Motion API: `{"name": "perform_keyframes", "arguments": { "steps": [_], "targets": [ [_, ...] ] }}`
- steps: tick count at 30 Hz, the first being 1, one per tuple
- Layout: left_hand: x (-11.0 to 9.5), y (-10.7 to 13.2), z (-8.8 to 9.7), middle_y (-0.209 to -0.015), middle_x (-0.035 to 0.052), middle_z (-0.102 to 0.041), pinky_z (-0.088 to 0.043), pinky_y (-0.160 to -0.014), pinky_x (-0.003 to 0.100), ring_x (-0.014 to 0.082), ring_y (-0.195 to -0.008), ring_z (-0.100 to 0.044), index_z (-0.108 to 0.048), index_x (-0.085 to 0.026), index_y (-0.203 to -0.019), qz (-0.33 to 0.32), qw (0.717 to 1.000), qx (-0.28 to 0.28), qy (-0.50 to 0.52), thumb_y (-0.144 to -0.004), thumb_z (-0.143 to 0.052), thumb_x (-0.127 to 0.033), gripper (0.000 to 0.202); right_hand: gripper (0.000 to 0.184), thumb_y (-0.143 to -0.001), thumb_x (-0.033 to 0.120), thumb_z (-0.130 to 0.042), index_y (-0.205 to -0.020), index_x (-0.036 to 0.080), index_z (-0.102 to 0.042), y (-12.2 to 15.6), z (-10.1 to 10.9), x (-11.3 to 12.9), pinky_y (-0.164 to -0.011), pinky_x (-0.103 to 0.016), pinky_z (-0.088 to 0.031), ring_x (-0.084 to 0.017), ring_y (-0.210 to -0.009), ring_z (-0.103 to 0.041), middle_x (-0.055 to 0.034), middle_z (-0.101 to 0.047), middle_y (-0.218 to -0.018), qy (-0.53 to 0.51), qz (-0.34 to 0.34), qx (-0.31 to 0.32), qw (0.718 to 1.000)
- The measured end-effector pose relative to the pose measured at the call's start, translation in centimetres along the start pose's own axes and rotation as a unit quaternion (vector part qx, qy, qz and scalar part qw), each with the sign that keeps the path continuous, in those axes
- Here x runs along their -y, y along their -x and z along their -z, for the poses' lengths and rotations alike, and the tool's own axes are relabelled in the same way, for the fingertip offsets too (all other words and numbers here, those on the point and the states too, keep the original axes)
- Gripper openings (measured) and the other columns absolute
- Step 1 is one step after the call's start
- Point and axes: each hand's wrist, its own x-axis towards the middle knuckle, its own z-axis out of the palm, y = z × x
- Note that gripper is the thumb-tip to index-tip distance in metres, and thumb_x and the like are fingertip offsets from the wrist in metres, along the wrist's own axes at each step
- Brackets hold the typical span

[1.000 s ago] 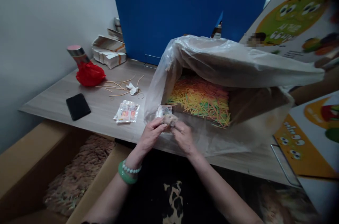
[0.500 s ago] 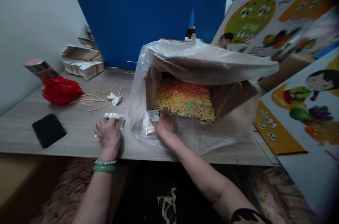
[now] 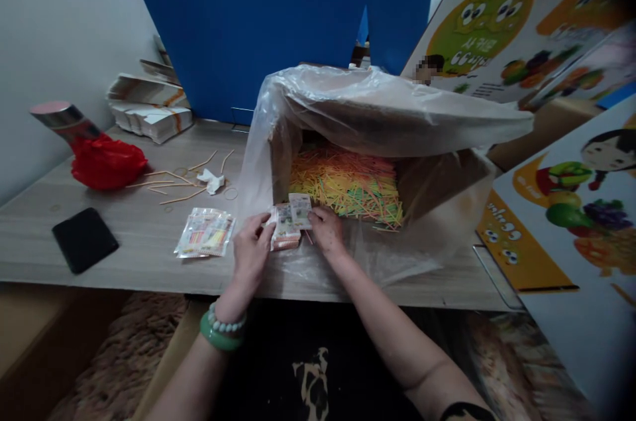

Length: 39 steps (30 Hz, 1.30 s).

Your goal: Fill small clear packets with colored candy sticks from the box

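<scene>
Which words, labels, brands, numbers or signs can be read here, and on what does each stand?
"66", apparently, on the upper printed box; its other characters are unclear.
Lower printed box: lettering too blurred to read surely.
Held sachet, sachet stack, clear packets: print too small to read.

- Here on the grey wood-grain table (image 3: 145, 230), centre: an open brown cardboard box (image 3: 432, 185), thin multicoloured strips (image 3: 348, 185) inside, translucent plastic sheeting (image 3: 397, 109) over its rim.
- Before its left end, small flat printed packets (image 3: 285, 221) between left hand (image 3: 250, 248) and right hand (image 3: 326, 233)!
- Left of those, clear flat plastic packets (image 3: 205, 233); behind them, crumpled white paper (image 3: 211, 181).
- Far left, a flat black rectangular object (image 3: 85, 240), before a red plastic bag (image 3: 106, 164).
- Behind the box, a tall blue panel (image 3: 288, 10); right, a white-and-orange printed carton (image 3: 591, 335).
</scene>
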Motion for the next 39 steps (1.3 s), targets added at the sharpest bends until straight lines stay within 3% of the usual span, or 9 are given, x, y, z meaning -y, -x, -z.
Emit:
{"name": "perform_keyframes", "arguments": {
  "steps": [2,5,8,12,16,20,32,36,39],
  "targets": [
    [-0.8,-0.5,-1.6,-0.097,0.0077,-0.073,-0.05,-0.072,0.031,0.0172,-0.071,-0.061,-0.073,-0.017,-0.097,0.067,0.992,0.053,0.09,-0.07,-0.073,-0.034,0.032,0.02,-0.084,0.022,-0.051,-0.073,0.017,-0.066,0.4,0.2,0.0,-0.074,-0.024,-0.041,-0.016,-0.08,-0.058,-0.0023,-0.064,-0.079,-0.09,0.022,0.072,0.993],
    [-1.0,-1.3,-3.2,-0.081,0.0057,-0.072,-0.051,-0.064,0.029,0.017,-0.067,-0.062,-0.073,-0.015,-0.081,0.174,0.943,0.133,0.251,-0.061,-0.078,-0.034,0.028,0.023,-0.088,0.024,-0.048,-0.083,0.017,-0.069,0.0,1.2,-0.3,-0.071,-0.024,-0.043,-0.015,-0.076,-0.059,-0.0006,-0.066,-0.079,-0.118,0.04,0.172,0.977],
    [-0.9,-1.3,-3.8,-0.07,0.0025,-0.069,-0.052,-0.057,0.026,0.0148,-0.059,-0.062,-0.069,-0.015,-0.074,0.229,0.913,0.096,0.324,-0.057,-0.079,-0.03,0.025,0.026,-0.092,0.021,-0.044,-0.091,0.019,-0.07,-2.4,3.7,-0.9,-0.082,-0.027,-0.043,-0.018,-0.089,-0.059,-0.0045,-0.069,-0.091,0.072,0.061,0.101,0.99],
    [-1.0,-0.8,-3.9,-0.069,0.0002,-0.07,-0.053,-0.052,0.027,0.0149,-0.055,-0.062,-0.067,-0.017,-0.079,0.269,0.898,0.074,0.341,-0.052,-0.081,-0.023,0.031,0.032,-0.09,0.014,-0.045,-0.113,0.014,-0.066,-6.8,6.6,-1.2,-0.095,-0.036,-0.038,-0.027,-0.114,-0.05,-0.015,-0.063,-0.118,0.379,0.059,0.023,0.923],
    [-1.2,-0.6,-4.3,-0.074,0.0001,-0.073,-0.054,-0.059,0.026,0.0144,-0.06,-0.065,-0.07,-0.016,-0.084,0.284,0.89,0.082,0.348,-0.045,-0.083,-0.017,0.041,0.04,-0.094,0.011,-0.036,-0.125,0.012,-0.06,-9.5,6.5,-1.0,-0.097,-0.042,-0.036,-0.03,-0.121,-0.045,-0.0174,-0.057,-0.13,0.469,0.11,0.095,0.871],
    [-0.8,-0.4,-4.4,-0.075,0.0017,-0.075,-0.054,-0.065,0.027,0.0153,-0.063,-0.066,-0.074,-0.015,-0.082,0.289,0.886,0.095,0.35,-0.045,-0.085,-0.02,0.039,0.04,-0.094,0.007,-0.032,-0.118,0.008,-0.064,-10.2,5.6,-1.1,-0.099,-0.045,-0.033,-0.031,-0.12,-0.046,-0.0196,-0.059,-0.124,0.486,0.146,0.126,0.853],
    [-0.4,0.4,-3.0,-0.079,0.0038,-0.075,-0.056,-0.061,0.029,0.0173,-0.062,-0.068,-0.071,-0.014,-0.094,0.302,0.854,0.099,0.412,-0.051,-0.086,-0.023,0.046,0.036,-0.089,0.006,-0.04,-0.117,0.007,-0.061,-11.5,5.5,-0.5,-0.088,-0.041,-0.041,-0.03,-0.1,-0.062,-0.0226,-0.068,-0.104,0.473,0.081,0.081,0.874],
    [-0.4,0.4,-2.3,-0.075,0.0065,-0.075,-0.055,-0.058,0.027,0.0169,-0.06,-0.067,-0.072,-0.01,-0.083,0.325,0.84,0.104,0.421,-0.048,-0.089,-0.026,0.042,0.044,-0.085,0.004,-0.039,-0.126,0.01,-0.054,-12.5,7.0,-0.8,-0.082,-0.036,-0.042,-0.028,-0.096,-0.063,-0.0185,-0.067,-0.101,0.385,0.049,0.029,0.921],
    [-0.1,0.5,-2.3,-0.072,0.0066,-0.074,-0.056,-0.057,0.028,0.0173,-0.059,-0.067,-0.072,-0.009,-0.082,0.332,0.835,0.095,0.429,-0.049,-0.09,-0.032,0.044,0.039,-0.083,0.01,-0.04,-0.119,0.012,-0.056,-13.4,8.1,-1.4,-0.08,-0.034,-0.043,-0.024,-0.092,-0.062,-0.0131,-0.066,-0.097,0.221,0.046,-0.002,0.974]
  ]
}}
